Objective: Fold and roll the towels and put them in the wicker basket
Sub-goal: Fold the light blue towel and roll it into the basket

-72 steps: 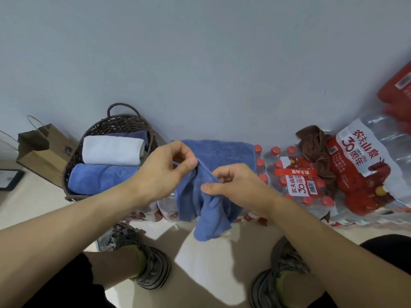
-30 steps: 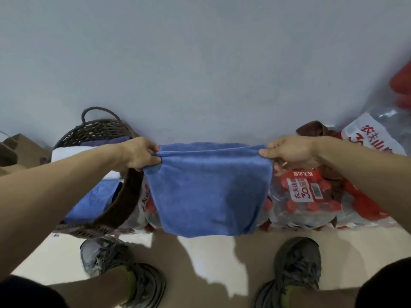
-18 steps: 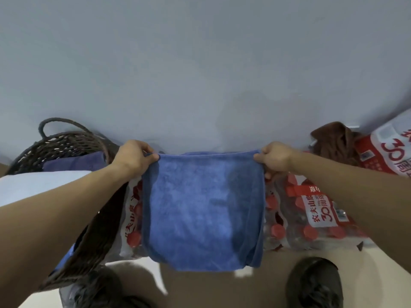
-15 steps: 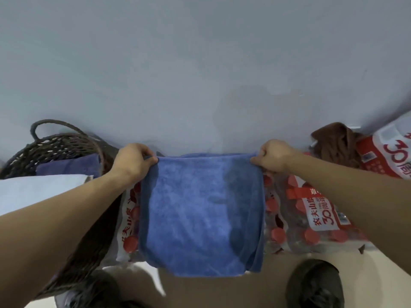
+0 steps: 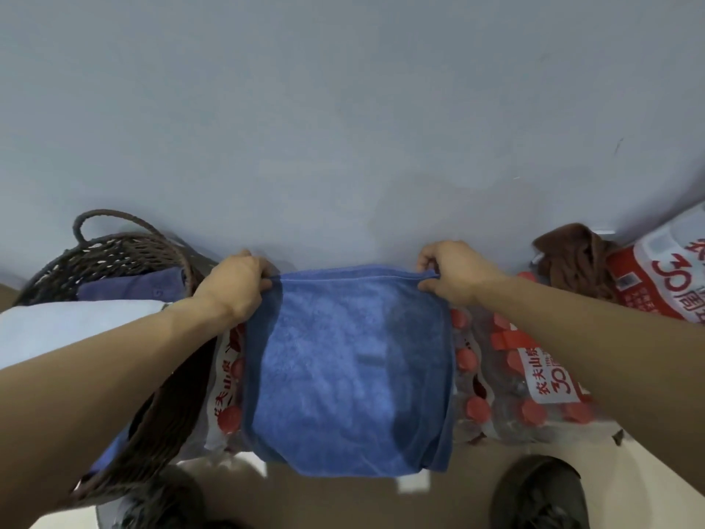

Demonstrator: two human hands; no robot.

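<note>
Bunched between both hands a couple of seconds ago, the blue towel [image 5: 347,372] now hangs spread flat as a doubled sheet, and the view has tipped forward so the floor and shoes have slid toward the bottom edge. Its top edge runs level from side to side, and the cloth drops away below the fingers in front of the packs of bottled water [image 5: 530,379]. The left hand [image 5: 232,286] pinches the top left corner with fingers curled onto the hem; the right hand [image 5: 452,276] clamps the top right corner the same way. Both hands sit at about the same height, equally near the towel, so either could carry its corner across to the other for the next fold. The wicker basket [image 5: 114,253] stands just left of the left hand, nearer that arm, with a white towel [image 5: 76,326] and a darker blue towel [image 5: 133,286] already rolled inside. A brown cloth [image 5: 572,261] lies crumpled on the packs to the right.
</note>
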